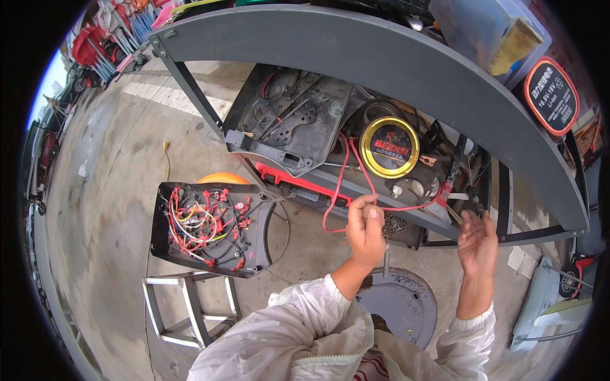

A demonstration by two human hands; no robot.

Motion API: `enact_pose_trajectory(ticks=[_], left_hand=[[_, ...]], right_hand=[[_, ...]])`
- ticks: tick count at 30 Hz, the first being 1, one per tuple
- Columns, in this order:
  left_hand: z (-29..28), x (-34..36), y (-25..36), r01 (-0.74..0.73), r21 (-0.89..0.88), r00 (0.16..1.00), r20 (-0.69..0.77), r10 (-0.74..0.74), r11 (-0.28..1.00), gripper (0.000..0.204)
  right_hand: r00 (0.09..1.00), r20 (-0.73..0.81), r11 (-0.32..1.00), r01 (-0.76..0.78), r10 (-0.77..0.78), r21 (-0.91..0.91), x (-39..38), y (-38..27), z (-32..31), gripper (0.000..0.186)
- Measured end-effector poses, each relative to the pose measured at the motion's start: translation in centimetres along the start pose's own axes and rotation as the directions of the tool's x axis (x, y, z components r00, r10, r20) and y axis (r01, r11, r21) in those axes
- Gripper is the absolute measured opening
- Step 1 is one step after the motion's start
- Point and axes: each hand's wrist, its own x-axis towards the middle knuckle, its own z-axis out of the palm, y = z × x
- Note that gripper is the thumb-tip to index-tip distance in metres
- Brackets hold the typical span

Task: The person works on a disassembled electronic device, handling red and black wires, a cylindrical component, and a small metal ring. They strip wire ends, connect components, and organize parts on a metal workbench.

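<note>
My left hand (366, 236) is closed in a pinch on a thin red wire (332, 206), which loops up onto the lower shelf. The wire also runs right from my fingers towards a red-and-grey piece (440, 193) on the shelf edge. To the right, my right hand (478, 244) is raised palm up, with thumb and fingers curled around the lower end of a slim black object (474, 195). Its kind cannot be made out. A round yellow-rimmed tin (389, 147) stands on the shelf beyond my left hand.
A grey curved metal bench (356, 38) spans the far side. Its lower shelf holds a dark tray of metal parts (292, 120). At left are a black bin (254, 254) of tangled wires and a metal stool frame (194, 305). A round grey seat (400, 305) is below my hands.
</note>
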Motion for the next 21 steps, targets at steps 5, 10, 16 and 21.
enact_pose_trajectory(ticks=[5, 10, 16, 21], left_hand=[[-1.7, 3.4, -0.1, -0.101, 0.058, 0.910, -0.398, 0.116, 0.993, 0.029], [-3.9, 5.1, 1.3, -0.007, 0.048, 0.857, -0.515, 0.031, 0.999, 0.036], [-4.3, 5.5, 4.2, 0.158, -0.073, 0.869, -0.464, -0.174, 0.985, 0.038], [-6.0, 6.3, 4.7, 0.150, -0.022, 0.894, -0.424, -0.145, 0.989, 0.049]], right_hand=[[0.864, 0.461, 0.890, 0.033, 0.203, -0.454, -2.9, 3.1, 7.0, 0.038], [0.749, 0.648, 0.597, 0.459, 0.138, -0.658, -1.7, 9.4, 18.1, 0.045], [0.852, 0.434, 0.418, 0.294, 0.294, -0.860, 2.3, 12.6, 24.7, 0.045], [0.880, 0.398, 0.424, 0.266, 0.261, -0.866, 2.6, 12.8, 25.6, 0.036]])
